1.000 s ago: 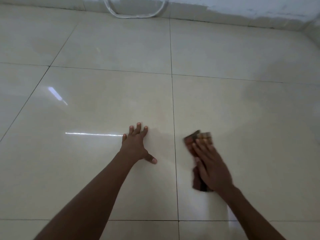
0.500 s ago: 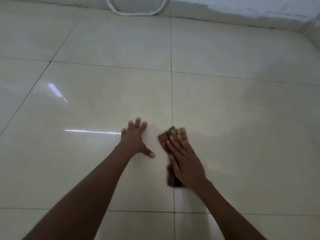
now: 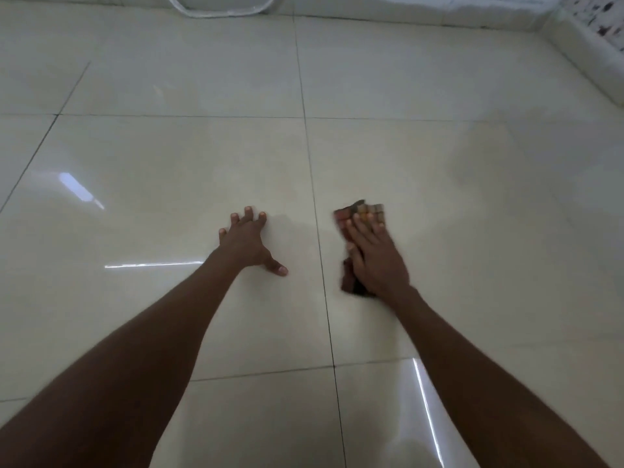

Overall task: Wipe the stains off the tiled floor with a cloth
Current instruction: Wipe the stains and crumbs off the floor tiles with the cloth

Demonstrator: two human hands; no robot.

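Observation:
A folded, chequered reddish-brown cloth (image 3: 363,211) lies flat on the glossy cream tiled floor (image 3: 169,184), just right of a grout line. My right hand (image 3: 376,256) presses on it with straight fingers, covering most of it; only the far edge and a dark near corner show. My left hand (image 3: 248,243) rests flat on the tile to the left of that grout line, fingers spread, holding nothing. A faint dull patch (image 3: 483,160) shows on the tile to the right beyond the cloth.
A white skirting and wall (image 3: 422,8) run along the far edge and turn down the right side (image 3: 587,62). A clear plastic loop-shaped object (image 3: 219,10) lies by the far wall. Bright light streaks reflect off the tiles.
My right hand slid the cloth left to the grout line, then back right onto the right-hand tile. My left hand stayed planted. The view shifted down.

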